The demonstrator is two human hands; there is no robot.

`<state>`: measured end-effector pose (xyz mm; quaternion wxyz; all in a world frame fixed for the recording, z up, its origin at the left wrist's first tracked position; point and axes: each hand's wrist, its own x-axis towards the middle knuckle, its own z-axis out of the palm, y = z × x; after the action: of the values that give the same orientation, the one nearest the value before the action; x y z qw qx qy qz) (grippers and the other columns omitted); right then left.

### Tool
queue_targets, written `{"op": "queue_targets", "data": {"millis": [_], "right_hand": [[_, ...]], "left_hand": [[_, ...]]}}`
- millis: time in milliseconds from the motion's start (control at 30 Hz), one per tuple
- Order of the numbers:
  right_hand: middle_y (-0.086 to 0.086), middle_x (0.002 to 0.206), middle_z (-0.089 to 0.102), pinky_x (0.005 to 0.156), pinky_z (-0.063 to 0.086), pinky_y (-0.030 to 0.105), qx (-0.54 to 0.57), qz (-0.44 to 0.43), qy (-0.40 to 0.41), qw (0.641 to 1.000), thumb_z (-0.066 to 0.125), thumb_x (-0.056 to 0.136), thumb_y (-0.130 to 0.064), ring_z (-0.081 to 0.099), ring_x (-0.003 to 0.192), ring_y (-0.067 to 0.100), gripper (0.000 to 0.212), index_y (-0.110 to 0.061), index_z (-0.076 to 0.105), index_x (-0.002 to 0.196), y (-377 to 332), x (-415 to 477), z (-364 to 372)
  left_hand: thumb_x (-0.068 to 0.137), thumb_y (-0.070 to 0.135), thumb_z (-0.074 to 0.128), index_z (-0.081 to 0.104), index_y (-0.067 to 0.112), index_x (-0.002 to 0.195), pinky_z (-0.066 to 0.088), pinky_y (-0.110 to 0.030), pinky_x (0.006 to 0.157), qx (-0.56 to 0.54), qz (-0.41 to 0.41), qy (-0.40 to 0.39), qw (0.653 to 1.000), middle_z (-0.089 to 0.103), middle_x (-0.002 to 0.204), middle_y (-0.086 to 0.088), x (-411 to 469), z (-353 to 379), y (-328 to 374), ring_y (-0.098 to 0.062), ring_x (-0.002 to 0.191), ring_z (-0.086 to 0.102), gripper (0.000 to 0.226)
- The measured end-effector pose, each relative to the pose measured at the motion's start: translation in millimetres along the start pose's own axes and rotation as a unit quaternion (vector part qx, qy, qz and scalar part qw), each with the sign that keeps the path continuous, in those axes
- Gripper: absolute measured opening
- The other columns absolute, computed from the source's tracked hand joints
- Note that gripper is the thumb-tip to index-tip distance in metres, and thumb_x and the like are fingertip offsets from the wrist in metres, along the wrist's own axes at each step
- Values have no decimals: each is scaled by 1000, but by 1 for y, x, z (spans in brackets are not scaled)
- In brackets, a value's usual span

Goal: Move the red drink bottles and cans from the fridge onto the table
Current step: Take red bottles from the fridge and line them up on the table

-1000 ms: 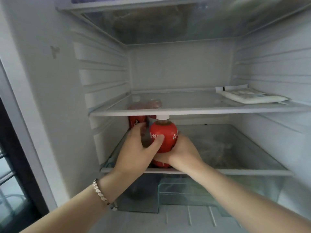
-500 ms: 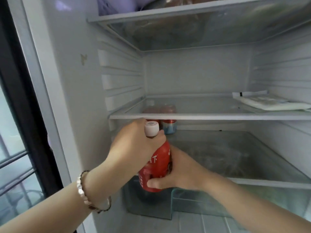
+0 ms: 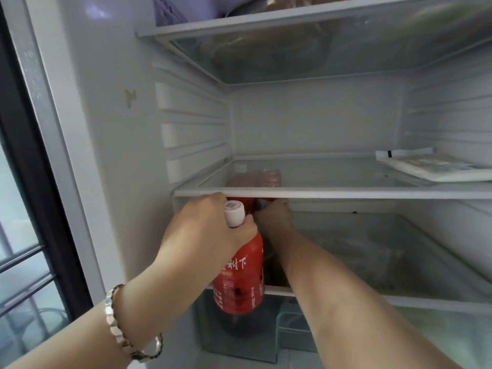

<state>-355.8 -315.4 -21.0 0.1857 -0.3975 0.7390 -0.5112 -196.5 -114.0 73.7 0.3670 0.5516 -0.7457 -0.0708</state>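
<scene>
Red bottle (image 3: pixel 239 278) now gripped by left hand (image 3: pixel 207 230) alone; right hand (image 3: pixel 274 214) reaches deeper, grip unclear.

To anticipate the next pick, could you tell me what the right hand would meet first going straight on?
Most likely the red drinks at the back, under the glass shelf; the right hand is close to them, perhaps touching, though depth is unclear.
</scene>
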Motion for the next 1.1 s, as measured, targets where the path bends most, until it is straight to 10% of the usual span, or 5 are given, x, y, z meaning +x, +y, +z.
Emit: {"op": "queue_targets", "data": {"millis": [334,500,800,967,1101], "right_hand": [[6,122,59,98,49,37,9,-20,-120,993,85,38,-41,58,112,22,96,-15,52,124,-8,-52,-52],[5,96,69,83,55,37,-20,-44,-202,978,85,35,-10,65,95,22,72,-10,61,103,3,-106,-103],[-9,94,62,75,49,26,12,-104,-114,988,86,47,-4,61,90,13,72,-20,49,106,26,-163,-144],[-12,109,58,87,49,25,-43,-193,-86,977,85,56,-5,57,103,9,81,-32,45,121,22,-183,-150],[-14,114,61,89,51,27,-128,-282,-159,937,84,55,-20,58,105,8,81,-39,45,124,15,-196,-149]], "left_hand": [[82,47,57,56,23,91,49,-29,63,34,29,-1,999,61,82,6,-1,-5,-2,-13,74,58,26],[84,40,52,43,22,74,34,-27,55,135,85,-12,987,51,79,3,0,-11,5,-17,69,48,23],[88,37,47,52,17,78,34,-24,52,235,126,-1,964,55,74,3,-6,-12,9,-13,60,44,22],[53,83,52,49,30,104,46,-22,63,197,102,-138,965,53,81,18,-16,-26,1,-7,76,55,73],[43,76,68,16,49,127,44,-17,75,185,132,-228,947,56,103,21,-31,-20,-10,-6,94,60,102]]}}
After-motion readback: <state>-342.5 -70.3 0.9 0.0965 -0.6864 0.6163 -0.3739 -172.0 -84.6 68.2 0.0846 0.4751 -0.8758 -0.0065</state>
